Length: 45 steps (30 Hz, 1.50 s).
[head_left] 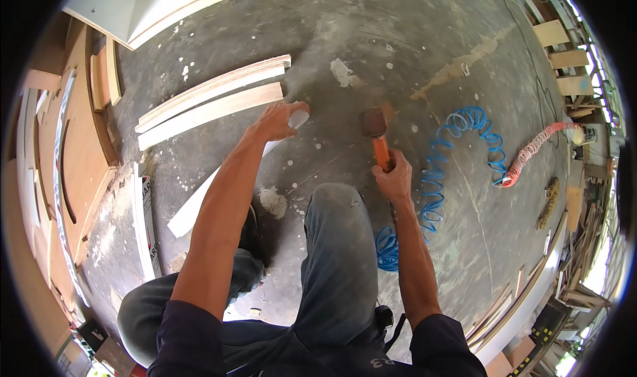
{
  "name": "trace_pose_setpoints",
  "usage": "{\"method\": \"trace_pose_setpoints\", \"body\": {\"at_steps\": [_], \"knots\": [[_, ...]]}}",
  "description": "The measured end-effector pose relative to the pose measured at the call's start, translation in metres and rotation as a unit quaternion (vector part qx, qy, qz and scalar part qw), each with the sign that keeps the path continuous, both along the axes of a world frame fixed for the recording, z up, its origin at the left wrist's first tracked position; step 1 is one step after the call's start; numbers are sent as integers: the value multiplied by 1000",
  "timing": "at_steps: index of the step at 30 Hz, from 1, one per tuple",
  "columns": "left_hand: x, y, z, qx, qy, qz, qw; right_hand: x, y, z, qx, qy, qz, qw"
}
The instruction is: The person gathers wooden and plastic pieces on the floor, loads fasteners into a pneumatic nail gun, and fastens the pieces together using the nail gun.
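My left hand (281, 122) is closed round the upper end of a white strip (196, 208). The strip slants down to the left behind my forearm, and its squared end shows past my fingers. In my right hand (395, 177) is a hammer (381, 150) with an orange handle and a blocky, dark brown head. The head points away from me and is slightly blurred, over the floor to the right of the strip. Left of my left hand, pale wooden strips (212, 115) lie side by side on the floor.
Blue coiled air hose (432, 185) lies just right of my right forearm, joined to a red coiled hose (531, 161). Another white length (142, 221) lies at the left. A white cabinet (169, 9) stands at upper left, wooden panels (86, 118) below it. Timber pieces (570, 85) line the right.
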<state>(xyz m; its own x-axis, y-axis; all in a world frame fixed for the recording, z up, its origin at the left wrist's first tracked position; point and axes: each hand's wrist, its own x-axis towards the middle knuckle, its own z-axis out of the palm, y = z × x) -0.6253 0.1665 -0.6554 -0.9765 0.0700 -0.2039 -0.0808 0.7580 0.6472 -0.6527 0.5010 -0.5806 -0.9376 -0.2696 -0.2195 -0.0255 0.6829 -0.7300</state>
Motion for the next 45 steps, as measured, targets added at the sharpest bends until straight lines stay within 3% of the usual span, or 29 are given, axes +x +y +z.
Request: {"method": "trace_pose_setpoints", "body": {"at_steps": [2,5,7,13,24,35,45], "knots": [[-1,0,1,3,10,-7,1000,-5,-13,28,-69,-65,-26,995],[-3,0,7,4,-30,-3,1000,-21,-35,52,-208,-205,44,955],[-5,0,8,1,-37,3,999,-33,-49,59,-243,-305,108,914],[-3,0,-6,-17,3,4,1000,-42,-86,57,-240,-372,138,886],[-2,1,-7,-30,38,1,999,-38,-86,39,-213,-383,126,890],[-3,3,5,-15,-28,7,999,-36,-92,43,-205,-369,126,898],[-1,2,-4,-5,12,8,1000,-36,-94,42,-192,-364,135,901]]}}
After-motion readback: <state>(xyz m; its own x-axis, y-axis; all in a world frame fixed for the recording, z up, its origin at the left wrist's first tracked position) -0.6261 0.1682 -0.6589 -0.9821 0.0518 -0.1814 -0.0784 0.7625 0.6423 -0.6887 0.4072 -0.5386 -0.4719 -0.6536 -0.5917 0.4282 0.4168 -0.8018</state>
